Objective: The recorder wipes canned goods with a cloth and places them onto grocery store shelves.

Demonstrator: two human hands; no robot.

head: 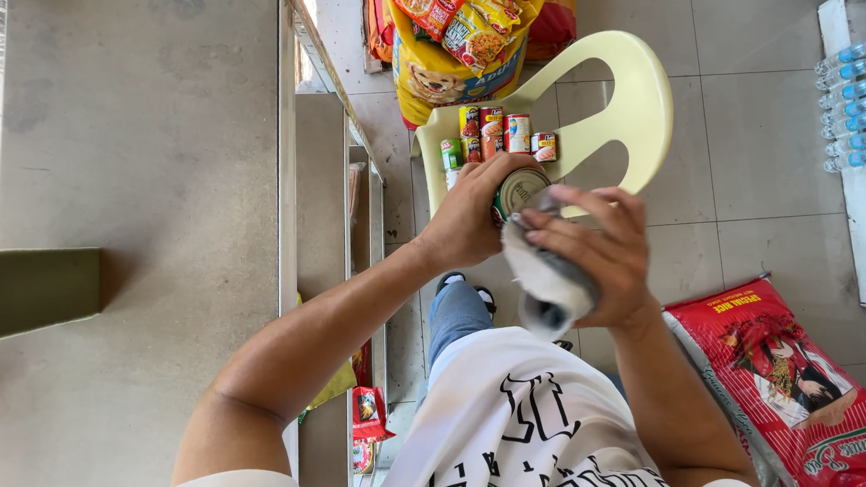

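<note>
My left hand grips a tin can with a green label, its metal end facing up. My right hand holds a crumpled white-grey cloth pressed against the can's side. Both hands meet above a pale yellow plastic chair. Several small tins with red and green labels stand on the chair's seat, just beyond my hands.
A grey concrete counter fills the left side, with a green block on it. Snack bags and a yellow pet-food sack lie behind the chair. A red rice sack lies on the tiled floor at right; water bottles sit at upper right.
</note>
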